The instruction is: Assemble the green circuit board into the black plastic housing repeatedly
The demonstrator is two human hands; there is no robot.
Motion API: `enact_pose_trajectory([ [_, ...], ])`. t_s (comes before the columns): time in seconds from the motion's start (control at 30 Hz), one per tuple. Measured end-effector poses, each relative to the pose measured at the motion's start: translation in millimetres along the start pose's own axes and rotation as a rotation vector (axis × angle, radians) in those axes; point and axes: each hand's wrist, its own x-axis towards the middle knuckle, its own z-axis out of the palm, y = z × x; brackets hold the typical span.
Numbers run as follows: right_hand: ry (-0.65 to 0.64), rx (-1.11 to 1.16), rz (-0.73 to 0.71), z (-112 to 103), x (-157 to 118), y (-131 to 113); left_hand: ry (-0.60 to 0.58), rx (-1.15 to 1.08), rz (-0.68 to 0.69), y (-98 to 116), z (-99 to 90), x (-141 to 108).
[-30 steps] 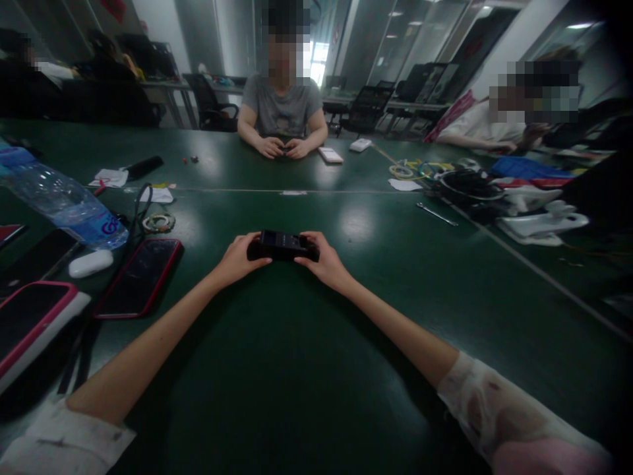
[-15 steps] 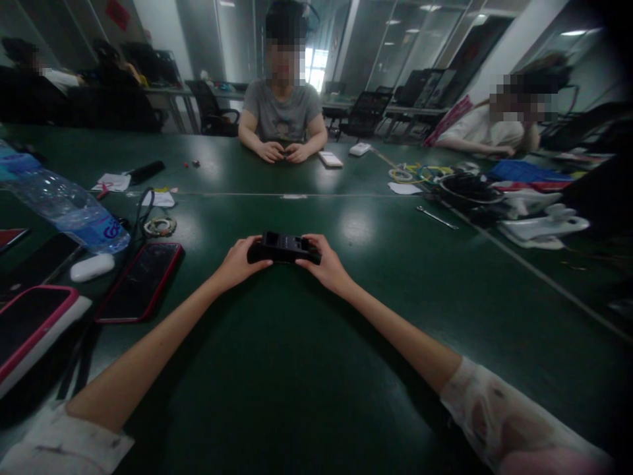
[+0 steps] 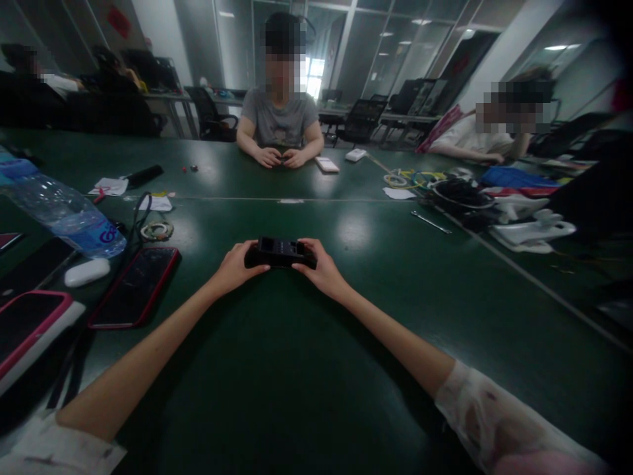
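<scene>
A black, oblong plastic device (image 3: 281, 251) with a raised block and small marks on its upper face is held between my two hands, at or just above the green table (image 3: 277, 369). My left hand (image 3: 240, 264) grips its left end, thumb along the near side and fingers behind. At the opposite end my right hand (image 3: 319, 264) holds it in the same way. Some of the fingers are hidden behind the device. Its exact kind cannot be made out.
Left lie a red-cased phone (image 3: 136, 287), a white case (image 3: 88, 272), a pink-edged phone (image 3: 34, 323) and a water bottle (image 3: 74, 218). A wrench (image 3: 431, 222) and tangled cables (image 3: 420, 178) lie right. A person (image 3: 279, 125) sits opposite, another (image 3: 469, 135) at far right.
The view has shifted slightly, so the scene sits a little lower and further left. Both hands keep their hold on the black device, which has hardly moved on the table.
</scene>
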Motion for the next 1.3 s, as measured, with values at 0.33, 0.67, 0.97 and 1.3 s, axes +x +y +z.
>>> enact_pose_trajectory([
  [0.33,-0.003,0.007,0.006,0.6,-0.2,-1.1,0.014,0.0,0.027,4.1,-1.6,-0.8],
  [0.67,0.016,0.001,-0.018,0.2,-0.6,-0.1,-0.006,-0.013,-0.003,6.6,-2.6,-1.7],
  [0.97,0.138,0.019,-0.054,-0.7,-0.5,-11.5,0.003,-0.003,0.056,5.6,-2.6,-1.5],
  [1.3,0.458,-0.018,0.024,-5.1,0.7,1.3,-0.023,-0.008,0.047,10.9,-5.1,-3.0],
])
